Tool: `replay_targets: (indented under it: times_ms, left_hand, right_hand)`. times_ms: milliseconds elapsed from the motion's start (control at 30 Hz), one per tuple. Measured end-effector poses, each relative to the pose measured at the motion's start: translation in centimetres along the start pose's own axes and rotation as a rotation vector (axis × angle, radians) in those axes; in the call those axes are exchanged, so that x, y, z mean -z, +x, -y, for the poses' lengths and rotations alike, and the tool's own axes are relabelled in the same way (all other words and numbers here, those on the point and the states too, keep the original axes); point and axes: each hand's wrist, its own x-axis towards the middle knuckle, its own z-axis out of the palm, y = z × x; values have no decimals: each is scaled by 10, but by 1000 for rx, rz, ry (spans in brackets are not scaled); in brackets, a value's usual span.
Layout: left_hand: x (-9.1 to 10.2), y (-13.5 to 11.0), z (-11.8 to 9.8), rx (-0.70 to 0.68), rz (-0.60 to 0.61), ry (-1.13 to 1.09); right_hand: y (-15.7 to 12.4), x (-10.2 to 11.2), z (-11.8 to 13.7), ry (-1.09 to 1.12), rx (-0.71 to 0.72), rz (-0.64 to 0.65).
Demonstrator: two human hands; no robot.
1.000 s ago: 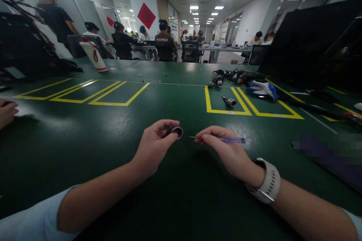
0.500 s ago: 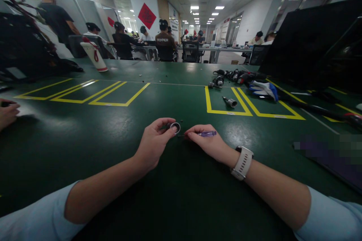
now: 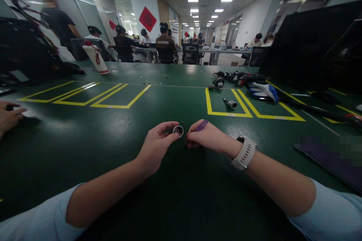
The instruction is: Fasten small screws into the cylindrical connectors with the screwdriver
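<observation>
- Pinching a round metal connector shell (image 3: 178, 131) between thumb and fingers of the left grip (image 3: 157, 141), closing narrowly on the rim over the middle of the bench (image 3: 85, 147).
- Turning the connector shell slightly compared with half a second ago, now facing the open end toward the camera and showing more detail inside the rim.
- Curling the right grip (image 3: 204, 135) closely around a purple-handled screwdriver (image 3: 202, 124), just beside the connector shell but not touching.
- Swinging the screwdriver handle up from a nearly flat pose of half a second ago, now tilting steeply above the knuckles.
- Hiding shaft and tip behind the fingers; being unable to tell about any contact with the bench.
- No longer showing the dark speck near the tip from half a second ago, possibly covering it with the fingers.
- Probably adjusting the tool's angle low over the bench rather than working inside the connector shell, judging by the gap between both grips.
- Leaving a small dark piece (image 3: 182, 122) lying just beyond the connector shell, unchanged.
- Keeping a second metal connector (image 3: 232, 104) lying within a yellow tape outline (image 3: 208, 103), well apart from both grips and likewise unmoved.
</observation>
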Motion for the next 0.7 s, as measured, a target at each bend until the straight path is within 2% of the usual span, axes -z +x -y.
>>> replay_targets:
  times_ms: [67, 167, 233, 333, 433, 567, 700]
  left_hand:
    - [-1, -3, -1, 30, 52, -29]
    - [-3, -9, -3, 67, 116, -47]
    - [-6, -13, -4, 84, 138, -37]
    - [-10, -18, -4, 87, 159, -11]
    - [-14, -24, -4, 77, 189, 14]
    - [-20, -32, -5, 65, 211, 52]
    - [-21, -37, -8, 54, 230, 98]
  right_hand:
    - [-16, -1, -3, 126, -15, 5]
    - [-45, -2, -13, 327, 51, -64]
    - [-63, -2, -20, 441, 60, -61]
    - [-83, 0, -24, 506, 159, -101]
    - [-93, 0, -21, 343, 304, -222]
    - [-95, -4, -12, -102, 530, -375]
    - [-93, -8, -12, -279, 666, -377]
